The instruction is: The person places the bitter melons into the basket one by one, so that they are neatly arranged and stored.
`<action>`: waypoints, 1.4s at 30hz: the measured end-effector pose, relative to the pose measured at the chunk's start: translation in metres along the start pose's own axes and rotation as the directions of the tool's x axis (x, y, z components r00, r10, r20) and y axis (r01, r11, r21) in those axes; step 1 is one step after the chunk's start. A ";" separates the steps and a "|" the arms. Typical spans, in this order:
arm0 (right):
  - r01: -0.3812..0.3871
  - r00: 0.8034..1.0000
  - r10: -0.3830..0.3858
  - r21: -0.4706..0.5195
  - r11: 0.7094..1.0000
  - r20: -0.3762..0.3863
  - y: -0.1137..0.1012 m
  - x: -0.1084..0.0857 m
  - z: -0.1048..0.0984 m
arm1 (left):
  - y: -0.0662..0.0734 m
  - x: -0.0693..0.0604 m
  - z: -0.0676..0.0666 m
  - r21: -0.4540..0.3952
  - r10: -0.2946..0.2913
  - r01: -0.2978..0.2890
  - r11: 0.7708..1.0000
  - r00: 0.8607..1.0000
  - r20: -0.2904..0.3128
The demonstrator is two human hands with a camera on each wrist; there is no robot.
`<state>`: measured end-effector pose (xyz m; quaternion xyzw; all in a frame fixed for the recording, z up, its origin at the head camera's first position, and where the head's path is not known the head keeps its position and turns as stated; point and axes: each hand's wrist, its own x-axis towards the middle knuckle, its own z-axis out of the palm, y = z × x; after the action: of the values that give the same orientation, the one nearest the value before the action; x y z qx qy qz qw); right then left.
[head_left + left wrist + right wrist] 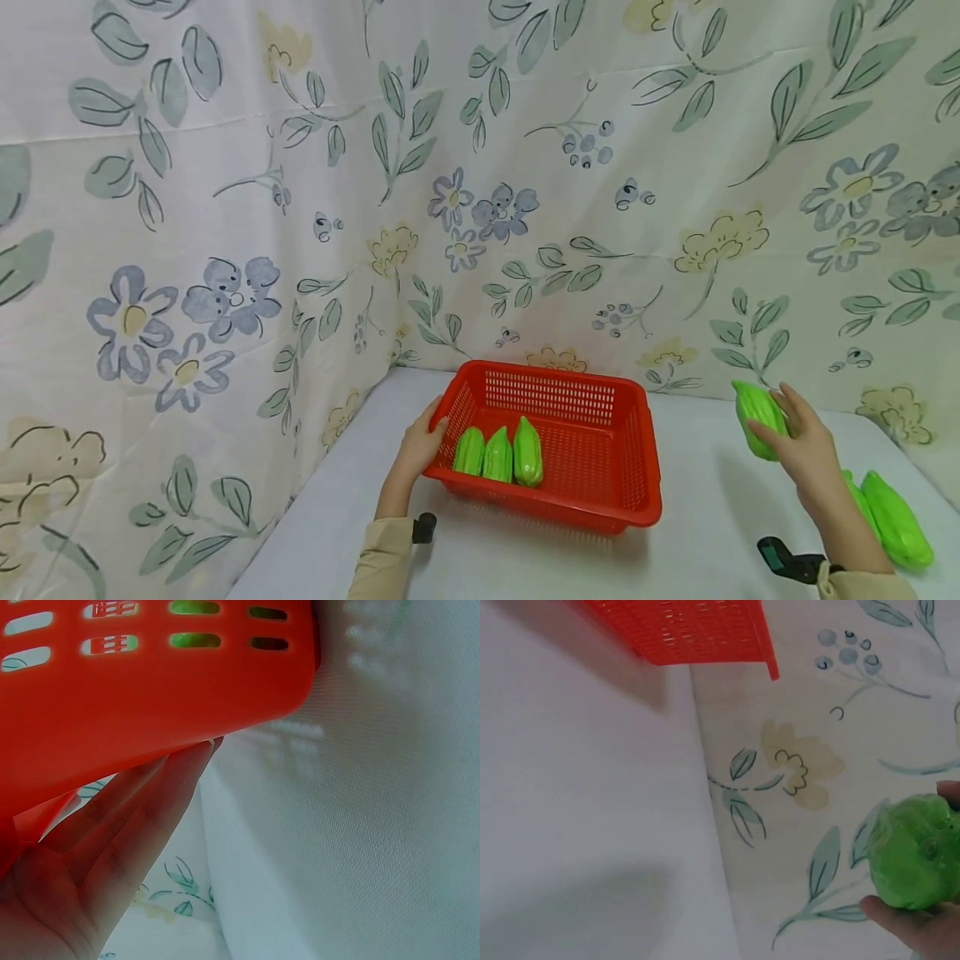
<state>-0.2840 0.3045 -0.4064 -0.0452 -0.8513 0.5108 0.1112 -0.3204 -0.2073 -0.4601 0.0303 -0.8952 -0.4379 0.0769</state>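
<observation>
A red plastic basket with slotted walls stands on the table. Three bright green ridged gourds lie side by side at its left end. My left hand grips the basket's left rim, its fingers reaching down against the outer wall in the left wrist view. Off to the right of the basket, my right hand holds another green gourd above the table, between thumb and fingers. The right wrist view shows the blunt end of that gourd.
Two more green gourds lie on the white table at the right, partly behind the right forearm. A floral cloth hangs along the back and left of the table.
</observation>
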 end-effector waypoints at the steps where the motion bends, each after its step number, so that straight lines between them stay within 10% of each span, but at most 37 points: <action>1: 0.005 1.000 -0.005 0.003 1.000 0.001 -0.003 0.000 0.000 | 0.000 0.000 0.000 0.000 0.000 0.000 1.000 1.000 -0.002; 42: 0.176 0.983 -0.180 0.098 0.979 0.034 -0.099 0.008 0.042 | -0.002 0.001 0.002 0.017 0.000 0.000 1.000 1.000 0.002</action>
<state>-0.2980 0.2227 -0.3371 0.0474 -0.8289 0.5395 0.1402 -0.3221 -0.2072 -0.4622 0.0303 -0.8990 -0.4303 0.0757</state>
